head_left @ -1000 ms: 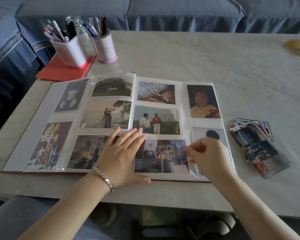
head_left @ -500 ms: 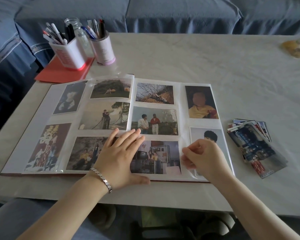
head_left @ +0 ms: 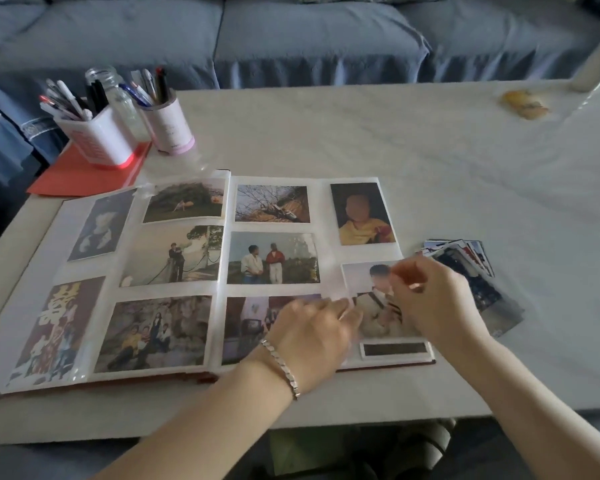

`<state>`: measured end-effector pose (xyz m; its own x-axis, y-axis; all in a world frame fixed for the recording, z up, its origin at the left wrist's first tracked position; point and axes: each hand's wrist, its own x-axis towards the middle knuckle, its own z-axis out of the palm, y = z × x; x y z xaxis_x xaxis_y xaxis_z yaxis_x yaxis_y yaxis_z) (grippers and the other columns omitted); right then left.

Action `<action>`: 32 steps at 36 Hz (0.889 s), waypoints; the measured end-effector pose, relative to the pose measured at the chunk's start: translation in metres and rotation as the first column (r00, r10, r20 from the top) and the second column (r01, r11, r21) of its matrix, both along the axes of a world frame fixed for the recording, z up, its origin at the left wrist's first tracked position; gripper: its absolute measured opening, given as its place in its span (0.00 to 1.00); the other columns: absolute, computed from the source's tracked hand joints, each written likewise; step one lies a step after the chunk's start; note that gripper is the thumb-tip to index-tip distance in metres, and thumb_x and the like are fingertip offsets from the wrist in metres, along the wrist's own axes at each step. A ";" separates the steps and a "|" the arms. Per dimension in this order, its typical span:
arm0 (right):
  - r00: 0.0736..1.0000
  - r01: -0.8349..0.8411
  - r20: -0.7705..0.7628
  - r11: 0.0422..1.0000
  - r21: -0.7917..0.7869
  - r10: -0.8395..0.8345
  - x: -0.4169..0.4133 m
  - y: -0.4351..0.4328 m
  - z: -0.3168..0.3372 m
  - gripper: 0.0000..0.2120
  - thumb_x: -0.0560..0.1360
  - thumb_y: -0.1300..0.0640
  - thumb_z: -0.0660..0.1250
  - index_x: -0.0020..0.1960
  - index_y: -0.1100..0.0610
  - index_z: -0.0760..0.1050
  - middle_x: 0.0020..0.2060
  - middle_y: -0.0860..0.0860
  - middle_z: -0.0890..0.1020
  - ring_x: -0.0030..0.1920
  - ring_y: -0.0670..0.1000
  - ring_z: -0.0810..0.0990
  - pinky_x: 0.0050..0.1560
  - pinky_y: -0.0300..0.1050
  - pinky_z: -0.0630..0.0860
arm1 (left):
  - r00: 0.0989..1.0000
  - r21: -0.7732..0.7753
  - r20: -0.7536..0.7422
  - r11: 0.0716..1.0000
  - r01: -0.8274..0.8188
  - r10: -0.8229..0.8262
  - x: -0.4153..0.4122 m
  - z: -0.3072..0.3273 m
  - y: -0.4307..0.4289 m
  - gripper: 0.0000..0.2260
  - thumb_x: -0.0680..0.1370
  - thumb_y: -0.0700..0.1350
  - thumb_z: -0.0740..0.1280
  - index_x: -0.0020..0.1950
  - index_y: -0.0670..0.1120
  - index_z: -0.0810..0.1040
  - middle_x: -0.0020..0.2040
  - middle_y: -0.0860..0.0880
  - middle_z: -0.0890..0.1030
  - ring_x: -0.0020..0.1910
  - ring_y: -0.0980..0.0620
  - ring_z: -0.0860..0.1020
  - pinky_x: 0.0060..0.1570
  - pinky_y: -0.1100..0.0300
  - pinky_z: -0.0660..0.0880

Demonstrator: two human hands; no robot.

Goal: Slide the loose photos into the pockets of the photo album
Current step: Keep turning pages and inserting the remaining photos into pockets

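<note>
Single head view, angled down, close over table (head_left: 395, 140)

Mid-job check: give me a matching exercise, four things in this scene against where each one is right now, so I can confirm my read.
Things
1. loose photo stack
2. red folder
3. glass jar
4. right hand

Places
A. between the square pen cup and the round pen cup
B. pinching at the portrait photo in the album's lower-right pocket
C. on the table, right of the album
D. under the square pen cup

Pairs: 1-C, 2-D, 3-A, 4-B
</note>
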<state>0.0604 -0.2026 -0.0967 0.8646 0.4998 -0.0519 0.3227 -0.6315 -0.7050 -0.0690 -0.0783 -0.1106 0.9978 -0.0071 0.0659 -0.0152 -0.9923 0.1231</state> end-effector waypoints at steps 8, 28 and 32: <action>0.995 -0.031 0.048 0.746 -0.665 0.083 0.041 -0.043 -0.021 0.27 0.75 0.43 0.64 0.68 0.58 0.65 0.68 0.56 0.69 0.68 0.57 0.66 0.65 0.49 0.65 | 0.989 -0.042 -0.006 0.989 -0.145 0.145 0.009 0.007 -0.017 0.20 0.57 0.48 0.80 0.45 0.45 0.83 0.39 0.47 0.80 0.28 0.52 0.78 0.23 0.63 0.75; 0.914 0.176 0.404 0.939 -0.295 -0.045 0.035 -0.052 0.011 0.13 0.78 0.63 0.58 0.58 0.56 0.78 0.39 0.57 0.81 0.37 0.61 0.76 0.35 0.45 0.63 | 0.869 -0.348 0.368 0.916 -0.202 0.331 0.026 0.025 -0.006 0.07 0.76 0.41 0.65 0.46 0.40 0.81 0.25 0.56 0.74 0.17 0.62 0.69 0.20 0.79 0.63; 0.892 0.071 0.451 0.995 -0.076 -0.029 0.016 -0.025 0.028 0.13 0.75 0.66 0.63 0.56 0.58 0.81 0.37 0.58 0.83 0.31 0.59 0.75 0.32 0.42 0.63 | 0.630 -0.505 0.516 0.800 -0.322 0.580 0.010 0.041 0.026 0.12 0.76 0.44 0.63 0.41 0.36 0.78 0.27 0.64 0.63 0.18 0.64 0.61 0.24 0.79 0.60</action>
<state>0.0764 -0.2272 -0.0686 0.8298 0.4668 0.3057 0.5578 -0.7079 -0.4332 -0.0592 -0.0524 -0.0697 0.5846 0.5829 0.5643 0.2234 -0.7843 0.5788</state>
